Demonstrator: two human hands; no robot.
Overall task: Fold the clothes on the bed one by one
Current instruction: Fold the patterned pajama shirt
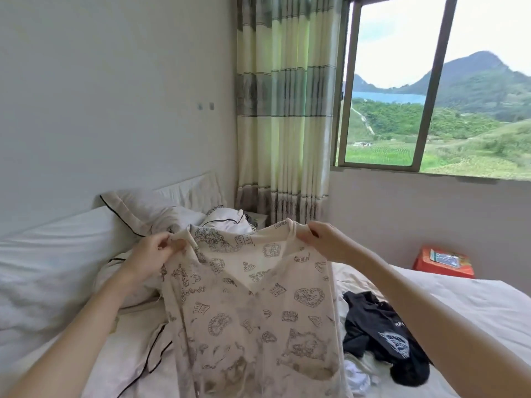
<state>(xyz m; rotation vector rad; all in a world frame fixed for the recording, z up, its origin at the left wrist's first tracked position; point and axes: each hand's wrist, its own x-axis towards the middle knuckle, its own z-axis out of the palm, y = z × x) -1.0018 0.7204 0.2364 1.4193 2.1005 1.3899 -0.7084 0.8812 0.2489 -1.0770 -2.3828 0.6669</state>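
— What's nearest?
— A cream printed top (247, 308), held up over the bed (474, 305). The left hand (152, 254) pinches one shoulder, the right hand (321, 239) grips the other.
— And beside the top?
— A black garment (382, 331) lies crumpled just right of it on the bed. Behind the top are pillows (149, 208); farther back, a striped curtain (284, 110) and a window (431, 90).

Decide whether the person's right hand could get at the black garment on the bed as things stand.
Probably not yet. The right hand pinches one shoulder of the printed top, which the left hand holds up too. The black garment lies uncovered just below, so once freed, the way looks open.
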